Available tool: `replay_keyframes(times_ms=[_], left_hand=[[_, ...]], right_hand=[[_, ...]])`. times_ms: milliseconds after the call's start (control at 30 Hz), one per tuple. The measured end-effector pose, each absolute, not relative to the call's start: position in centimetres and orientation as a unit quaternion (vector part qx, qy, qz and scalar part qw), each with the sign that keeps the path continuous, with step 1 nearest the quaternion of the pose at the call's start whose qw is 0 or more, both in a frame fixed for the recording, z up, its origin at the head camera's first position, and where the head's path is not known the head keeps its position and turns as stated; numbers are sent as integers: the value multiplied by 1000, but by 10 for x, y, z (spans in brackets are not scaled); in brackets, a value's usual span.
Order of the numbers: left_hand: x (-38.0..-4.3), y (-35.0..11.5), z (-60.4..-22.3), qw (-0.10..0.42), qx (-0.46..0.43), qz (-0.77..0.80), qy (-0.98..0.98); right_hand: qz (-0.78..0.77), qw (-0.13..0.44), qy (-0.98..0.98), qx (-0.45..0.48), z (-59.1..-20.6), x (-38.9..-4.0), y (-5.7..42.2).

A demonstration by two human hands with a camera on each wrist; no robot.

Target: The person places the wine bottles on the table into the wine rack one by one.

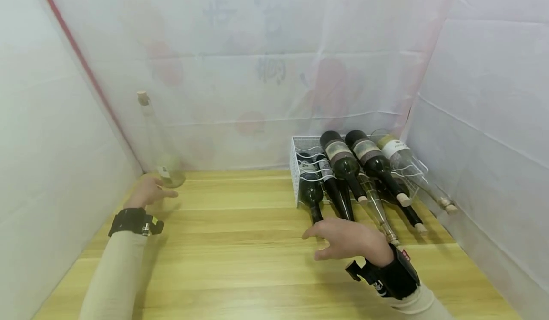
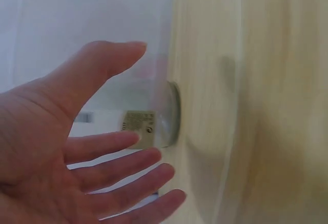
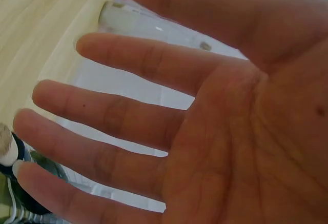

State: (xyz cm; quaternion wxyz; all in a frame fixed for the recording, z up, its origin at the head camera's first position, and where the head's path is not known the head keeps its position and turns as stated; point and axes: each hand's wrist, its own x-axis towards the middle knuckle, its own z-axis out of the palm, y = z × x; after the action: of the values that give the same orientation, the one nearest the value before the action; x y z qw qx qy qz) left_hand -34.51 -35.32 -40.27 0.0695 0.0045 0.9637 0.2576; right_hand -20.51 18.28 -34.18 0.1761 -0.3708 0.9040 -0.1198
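Note:
A tall clear glass bottle (image 1: 168, 167) with a cork stands upright at the back left of the table. Close to its base is my left hand (image 1: 147, 192), fingers spread and nothing in the grasp; the left wrist view shows the bottle's label (image 2: 139, 126) just beyond the fingertips. My right hand (image 1: 349, 238) hovers palm down before the white wire rack (image 1: 293, 167), its fingers extended and holding nothing. Beneath the fingertips, in the head view, lies the neck of a dark green bottle (image 1: 310, 191). In the right wrist view a corked bottle neck (image 3: 7, 147) shows beside the fingers.
Several corked bottles lie in two layers in the rack, necks toward me. On top are two dark bottles (image 1: 343, 163) and a clear bottle (image 1: 403, 160) whose neck sticks out to the right. White cloth walls (image 1: 240, 96) enclose the wooden table (image 1: 227, 263).

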Motion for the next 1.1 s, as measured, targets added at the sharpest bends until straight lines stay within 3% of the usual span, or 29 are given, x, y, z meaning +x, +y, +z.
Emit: replay_keyframes(times_ms=[133, 467, 567, 867, 1100], left_hand=[[-366, -361, -403, 82, -22, 265, 960], [-418, -365, -440, 17, -134, 391, 911], [-426, -363, -453, -23, -163, 425, 890], [-425, -352, -473, -139, -175, 481, 848], [-421, -353, -471, -142, -170, 458, 861]], right_hand=[[-125, 195, 893, -386, -343, -206, 178], [-124, 208, 885, -397, -345, -211, 180], [-127, 218, 887, -386, -349, -213, 179], [-135, 218, 887, -385, -350, -212, 179], [-139, 214, 891, -376, -349, -214, 183]])
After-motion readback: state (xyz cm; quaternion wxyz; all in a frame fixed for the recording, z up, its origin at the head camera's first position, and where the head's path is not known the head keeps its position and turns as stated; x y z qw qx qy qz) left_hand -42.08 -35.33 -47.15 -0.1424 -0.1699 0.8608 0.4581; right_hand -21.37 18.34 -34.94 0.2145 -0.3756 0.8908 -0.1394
